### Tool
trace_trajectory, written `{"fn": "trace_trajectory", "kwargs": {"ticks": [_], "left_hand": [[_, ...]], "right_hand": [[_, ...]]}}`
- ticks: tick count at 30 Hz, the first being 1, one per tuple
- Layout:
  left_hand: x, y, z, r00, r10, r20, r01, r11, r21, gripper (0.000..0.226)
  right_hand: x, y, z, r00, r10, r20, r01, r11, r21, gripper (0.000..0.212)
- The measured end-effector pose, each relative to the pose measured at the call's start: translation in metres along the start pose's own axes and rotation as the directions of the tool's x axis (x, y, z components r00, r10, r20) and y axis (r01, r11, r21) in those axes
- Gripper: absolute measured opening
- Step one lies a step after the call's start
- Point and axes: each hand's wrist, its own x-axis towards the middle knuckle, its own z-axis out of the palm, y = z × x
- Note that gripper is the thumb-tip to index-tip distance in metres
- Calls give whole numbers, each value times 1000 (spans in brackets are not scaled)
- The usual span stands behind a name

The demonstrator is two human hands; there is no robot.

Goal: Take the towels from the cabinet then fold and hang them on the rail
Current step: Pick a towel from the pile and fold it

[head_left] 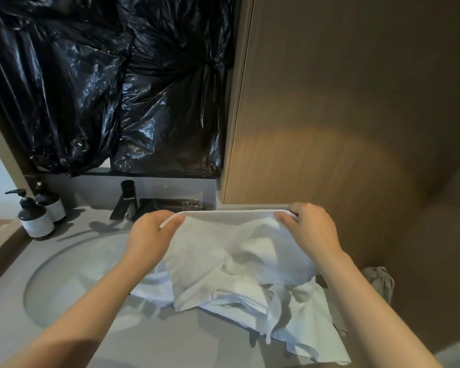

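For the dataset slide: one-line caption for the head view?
Left hand and right hand pinch the top edge of a white towel above a towel heap on the counter by the sink.

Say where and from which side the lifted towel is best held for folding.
Grip the towel at both ends of its top hem, from either side, as the left hand and right hand do: that hem runs straight, the rest hangs limp.

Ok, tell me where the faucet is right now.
In the head view the black faucet stands at the back of the counter, behind the sink, between the pump bottles on its left and the left hand.
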Motion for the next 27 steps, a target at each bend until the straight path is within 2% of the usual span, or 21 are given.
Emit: {"fn": "trace_trajectory", "kwargs": {"ticks": [2, 4, 8, 10, 13, 16, 20, 22, 25, 27], "left_hand": [[1, 4, 0, 1000, 2, 10, -2, 999, 44, 25], [3, 9, 0, 1000, -14, 24, 12, 998, 56, 24], [5, 31, -5, 1000, 5, -7, -6, 999, -43, 10], [2, 46, -10, 997, 67, -48, -73, 988, -137, 16], [0, 74, -18, 975, 197, -104, -214, 957, -193, 35], [1, 98, -22, 940, 315, -133, -335, 925, -180, 55], [3, 115, -23, 938, 341, -61, -344, 891, -296, 59], [3, 118, -21, 936, 352, -28, -343, 886, -314, 51], [4, 121, -21, 929, 364, -75, -367, 868, -335, 14], [6, 122, -23, 924, 362, -126, -383, 853, -355, 13]], "right_hand": [[-1, 2, -3, 999, 46, -28, -44, 997, 68, 49], [0, 0, -9, 993, 54, -105, -44, 994, 98, 48], [4, -18, -29, 964, -57, -261, 87, 991, 105, 24], [5, -32, -41, 940, -118, -319, 173, 974, 149, 16], [6, -54, -61, 906, -185, -381, 282, 934, 217, 15], [5, -71, -77, 912, -223, -344, 324, 906, 271, 12], [2, -85, -87, 910, -254, -327, 362, 871, 331, 8], [0, -88, -90, 910, -271, -315, 375, 861, 344, 6], [0, -85, -91, 915, -263, -306, 363, 867, 341, 7], [3, -78, -89, 929, -263, -261, 338, 890, 306, 14]]}}
